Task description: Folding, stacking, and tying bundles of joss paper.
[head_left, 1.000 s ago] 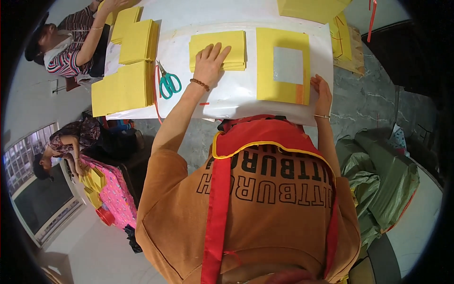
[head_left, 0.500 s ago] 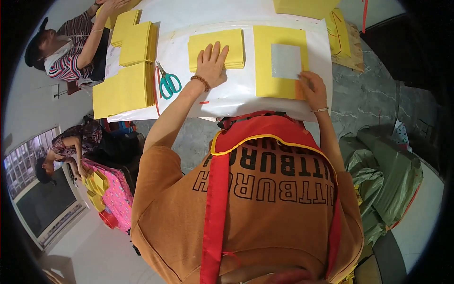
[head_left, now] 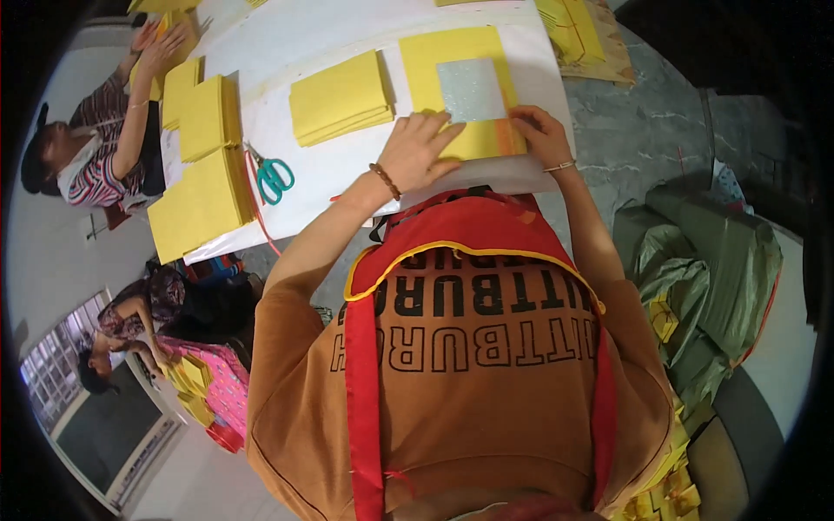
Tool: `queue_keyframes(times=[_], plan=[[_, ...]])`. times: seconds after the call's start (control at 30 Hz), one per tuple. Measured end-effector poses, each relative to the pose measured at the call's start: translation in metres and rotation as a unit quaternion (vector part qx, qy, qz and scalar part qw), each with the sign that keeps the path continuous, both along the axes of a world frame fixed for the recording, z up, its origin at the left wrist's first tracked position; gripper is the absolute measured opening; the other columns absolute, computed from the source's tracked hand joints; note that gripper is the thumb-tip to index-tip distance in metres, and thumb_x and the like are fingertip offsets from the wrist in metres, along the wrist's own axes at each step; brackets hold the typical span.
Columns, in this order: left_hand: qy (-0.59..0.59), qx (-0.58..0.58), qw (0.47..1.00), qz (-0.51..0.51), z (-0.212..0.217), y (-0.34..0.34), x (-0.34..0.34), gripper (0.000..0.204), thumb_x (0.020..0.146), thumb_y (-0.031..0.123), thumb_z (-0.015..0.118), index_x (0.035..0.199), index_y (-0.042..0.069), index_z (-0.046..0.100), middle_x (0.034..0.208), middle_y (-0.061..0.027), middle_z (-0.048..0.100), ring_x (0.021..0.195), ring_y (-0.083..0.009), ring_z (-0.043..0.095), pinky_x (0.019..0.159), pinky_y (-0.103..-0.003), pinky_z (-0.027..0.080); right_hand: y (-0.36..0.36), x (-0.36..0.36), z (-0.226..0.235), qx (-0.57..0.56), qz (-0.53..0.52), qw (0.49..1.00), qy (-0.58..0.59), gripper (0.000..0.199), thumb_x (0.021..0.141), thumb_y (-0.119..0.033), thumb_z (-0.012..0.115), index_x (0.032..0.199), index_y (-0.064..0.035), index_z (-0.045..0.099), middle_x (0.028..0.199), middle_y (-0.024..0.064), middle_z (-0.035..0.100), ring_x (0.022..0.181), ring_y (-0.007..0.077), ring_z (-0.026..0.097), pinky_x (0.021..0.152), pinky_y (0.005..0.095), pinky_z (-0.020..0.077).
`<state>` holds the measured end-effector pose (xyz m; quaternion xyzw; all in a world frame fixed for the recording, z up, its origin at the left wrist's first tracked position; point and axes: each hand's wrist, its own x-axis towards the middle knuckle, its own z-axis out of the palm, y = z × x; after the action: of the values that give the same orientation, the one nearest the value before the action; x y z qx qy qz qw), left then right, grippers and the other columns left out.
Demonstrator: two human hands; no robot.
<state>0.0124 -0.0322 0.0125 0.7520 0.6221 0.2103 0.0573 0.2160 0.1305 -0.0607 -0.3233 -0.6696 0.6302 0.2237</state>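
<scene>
A large yellow sheet (head_left: pixel 452 52) with a silver square (head_left: pixel 472 89) in its middle lies on the white table (head_left: pixel 330 174) in front of me. My left hand (head_left: pixel 417 152) lies flat with fingers spread, its fingertips on the sheet's near left edge. My right hand (head_left: pixel 539 135) presses with bent fingers on the sheet's near right corner, beside an orange strip (head_left: pixel 506 139). A small stack of yellow sheets (head_left: pixel 340 97) sits just left of the large one.
Green-handled scissors (head_left: pixel 274 176) lie left of my left arm. More yellow stacks (head_left: pixel 201 201) sit at the table's left end, where another person (head_left: pixel 95 165) works. Yellow sheets (head_left: pixel 573 30) lie at the far right. Green bags (head_left: pixel 721 278) stand right of me.
My left hand left the small yellow stack and moved right onto the large sheet's edge. My right hand slid from the table's edge up onto the sheet's near right corner.
</scene>
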Motion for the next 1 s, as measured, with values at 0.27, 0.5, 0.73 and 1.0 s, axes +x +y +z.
queue_keyframes(times=[0.27,0.5,0.73,1.0], plan=[[-0.132,-0.04,0.99,-0.028,-0.01,0.012,0.004,0.021,0.082,0.021,0.057,0.095,0.004,0.06,0.085,-0.0135,0.058,0.08,-0.0285,0.055,0.068,-0.036,0.044,0.006,0.003,0.003,-0.05,0.009,0.999,0.006,0.022,0.085,-0.016,0.055,0.101,-0.0003,0.06,0.093,0.003,0.062,0.087,0.0095,0.055,0.079,0.0234,0.0433],[-0.226,-0.131,0.961,0.093,-0.007,0.02,0.001,0.019,0.084,0.018,0.053,0.087,0.001,0.062,0.081,-0.0151,0.062,0.073,-0.0313,0.058,0.065,-0.036,0.047,0.003,0.0,0.015,-0.064,-0.008,0.998,-0.013,0.027,0.089,-0.022,0.05,0.099,0.0011,0.06,0.092,0.0032,0.062,0.087,0.0092,0.055,0.08,0.0221,0.0419],[-0.285,-0.21,0.924,0.146,-0.011,0.025,-0.003,0.02,0.081,0.022,0.056,0.085,0.003,0.064,0.078,-0.0146,0.063,0.071,-0.0282,0.06,0.064,-0.034,0.047,0.002,-0.002,0.011,-0.064,-0.017,0.998,-0.004,0.026,0.089,-0.022,0.05,0.098,0.001,0.06,0.091,0.0031,0.062,0.087,0.0091,0.055,0.08,0.0222,0.0422],[-0.394,-0.241,0.871,0.165,-0.022,0.037,-0.009,0.019,0.08,0.02,0.058,0.083,0.002,0.064,0.057,0.0049,0.049,0.048,-0.0031,0.04,0.041,-0.021,0.033,0.004,-0.003,0.011,-0.059,-0.02,0.998,0.0,0.026,0.09,-0.022,0.049,0.098,0.0,0.06,0.09,0.0023,0.061,0.086,0.0088,0.055,0.08,0.0224,0.0423]])
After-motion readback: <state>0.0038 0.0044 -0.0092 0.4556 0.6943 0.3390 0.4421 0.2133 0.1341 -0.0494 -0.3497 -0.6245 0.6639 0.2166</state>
